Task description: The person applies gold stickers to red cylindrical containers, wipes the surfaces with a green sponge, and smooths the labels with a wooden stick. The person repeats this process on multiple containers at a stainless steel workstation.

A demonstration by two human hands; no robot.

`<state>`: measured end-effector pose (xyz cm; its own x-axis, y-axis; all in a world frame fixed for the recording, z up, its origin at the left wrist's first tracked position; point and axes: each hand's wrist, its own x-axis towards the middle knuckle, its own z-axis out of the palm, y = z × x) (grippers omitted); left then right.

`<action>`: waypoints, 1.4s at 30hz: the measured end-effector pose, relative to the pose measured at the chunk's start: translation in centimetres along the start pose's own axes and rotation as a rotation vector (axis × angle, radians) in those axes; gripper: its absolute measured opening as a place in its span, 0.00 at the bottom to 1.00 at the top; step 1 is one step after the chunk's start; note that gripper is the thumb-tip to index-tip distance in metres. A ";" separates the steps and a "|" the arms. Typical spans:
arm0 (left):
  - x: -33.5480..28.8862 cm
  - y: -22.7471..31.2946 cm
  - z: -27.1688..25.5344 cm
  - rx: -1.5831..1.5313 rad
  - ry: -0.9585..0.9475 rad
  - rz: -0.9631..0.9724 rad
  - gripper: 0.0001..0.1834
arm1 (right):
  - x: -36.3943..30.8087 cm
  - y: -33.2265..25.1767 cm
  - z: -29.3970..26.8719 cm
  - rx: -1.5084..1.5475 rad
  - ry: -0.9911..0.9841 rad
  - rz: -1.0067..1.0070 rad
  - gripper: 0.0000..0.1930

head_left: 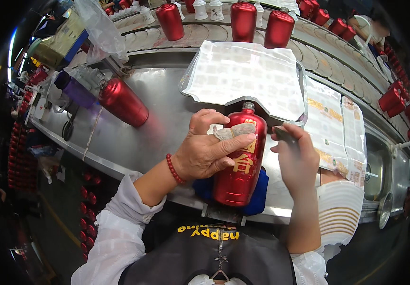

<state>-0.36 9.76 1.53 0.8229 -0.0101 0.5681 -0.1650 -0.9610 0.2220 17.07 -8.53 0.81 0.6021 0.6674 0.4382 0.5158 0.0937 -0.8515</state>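
Observation:
A glossy red bottle [239, 185] with gold raised characters lies before me, its uncapped neck pointing away. My left hand [209, 147] lies across the bottle's upper left side and grips it. One of its fingers wears a cream fabric finger cover [236, 131], and a bit of white material shows between the fingers. To the right of the bottle, my right hand [296, 149] is raised, fingers bent round a small dark flat piece [285, 136]; motion blur hides its kind. A blue cloth [260, 192] lies under the bottle, and an angled metal stop [236, 101] stands at its neck.
A tray [184, 85] covered with a white patterned sheet [243, 71] lies beyond the bottle. Printed sheets [331, 128] lie right, near a sink [378, 175]. Left are another red bottle [124, 102] and a purple bottle [75, 89]. A conveyor [205, 33] carries several red bottles.

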 end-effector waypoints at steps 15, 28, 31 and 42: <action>-3.5 0.2 2.4 -0.274 0.281 -0.240 0.31 | -0.6 -5.8 1.2 -0.439 -0.327 -0.759 0.14; -1.4 2.8 -0.3 -0.001 -0.092 0.136 0.30 | -2.9 -2.6 0.3 0.567 0.061 0.389 0.08; -4.0 4.8 0.5 -0.012 0.004 0.033 0.31 | -2.0 -2.5 1.6 0.502 -0.065 0.371 0.09; -7.1 7.3 3.2 -0.036 0.076 -0.390 0.58 | 3.5 -4.6 -0.1 -0.056 -0.742 -0.415 0.12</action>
<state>-5.68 1.94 -3.40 0.7851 0.3757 0.4924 0.1321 -0.8783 0.4595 16.85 -6.73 6.33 -0.1880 0.9003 0.3925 0.6477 0.4141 -0.6395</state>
